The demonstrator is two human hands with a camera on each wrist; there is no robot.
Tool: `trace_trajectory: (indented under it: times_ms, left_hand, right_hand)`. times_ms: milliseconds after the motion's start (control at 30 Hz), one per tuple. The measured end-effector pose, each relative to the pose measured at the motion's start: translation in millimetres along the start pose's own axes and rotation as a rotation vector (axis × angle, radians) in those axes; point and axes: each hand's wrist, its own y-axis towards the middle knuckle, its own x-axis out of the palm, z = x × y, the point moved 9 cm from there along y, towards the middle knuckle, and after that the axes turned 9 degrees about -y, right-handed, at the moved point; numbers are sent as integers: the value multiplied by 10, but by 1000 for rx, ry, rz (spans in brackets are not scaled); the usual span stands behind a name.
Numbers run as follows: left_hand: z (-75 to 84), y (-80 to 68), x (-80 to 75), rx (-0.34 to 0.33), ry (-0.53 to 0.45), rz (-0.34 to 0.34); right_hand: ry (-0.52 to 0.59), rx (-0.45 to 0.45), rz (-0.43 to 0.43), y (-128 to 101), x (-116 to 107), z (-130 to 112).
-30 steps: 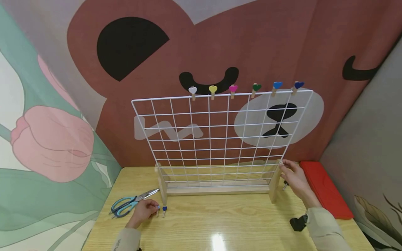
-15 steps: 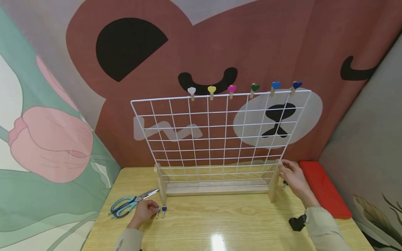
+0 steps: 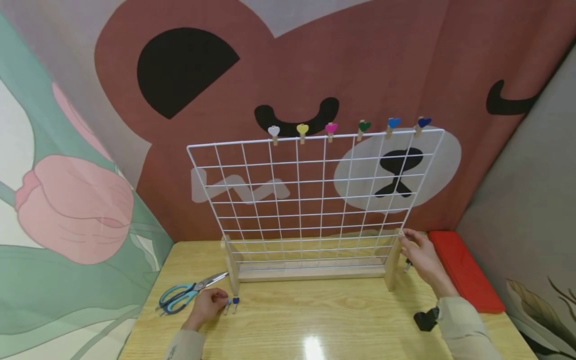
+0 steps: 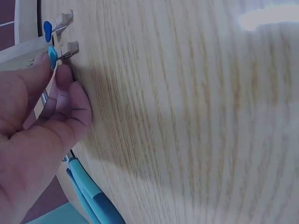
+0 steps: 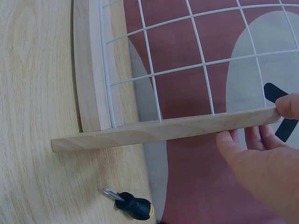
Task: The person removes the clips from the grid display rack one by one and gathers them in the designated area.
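My left hand (image 3: 210, 306) pinches a light blue heart-topped clothespin (image 4: 53, 57) lying on the table, its thumb against the heart. Right beside lies a dark blue heart clothespin (image 4: 48, 31), apart from the fingers. A white wire grid (image 3: 322, 199) stands upright in a wooden stand (image 3: 310, 274). With thumb on one side and fingers on the other, my right hand (image 5: 266, 154) grips the top of the stand's right upright (image 5: 187, 127). Along the grid's top bar sit several heart clothespins, among them a white one (image 3: 274, 132) and a dark blue one (image 3: 422, 124).
Blue-handled scissors (image 3: 182, 297) lie left of my left hand, blades toward the stand. A short black screwdriver (image 5: 133, 206) rests by the right upright. At the table's right edge is a flat red case (image 3: 468, 272). A patterned curtain (image 3: 297, 65) hangs behind.
The head view has shifted slightly. Both hands keep their places, the left at the light blue clothespin, the right on the stand's upright.
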Motion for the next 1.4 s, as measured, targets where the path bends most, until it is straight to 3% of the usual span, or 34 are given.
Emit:
trace_trajectory:
  times_ms: [133,300,433,667,1000,1233,1400]
  left_hand:
    - [-7,-13,-67,-6,9,16]
    - [63,-23,-309,-20,-73,128]
    - [229,0,-500,3,-170,185]
    - [566,7,-645,55,-224,167]
    - [1318,36,-854,160,-236,96]
    - [2035,30,-1113,353,-72,124]
    - [2469,-14,-1218,418,-16,105]
  right_hand:
    - [5,20,-6,5,11,25]
    - [5,24,-23,7,32,37]
    - [7,18,-22,-10,20,25]
    - [12,8,-17,-25,4,15]
    - [16,-1,-11,-14,15,25]
    - [-7,4,-11,-8,2,23]
    - [1,-6,5,-13,-7,15]
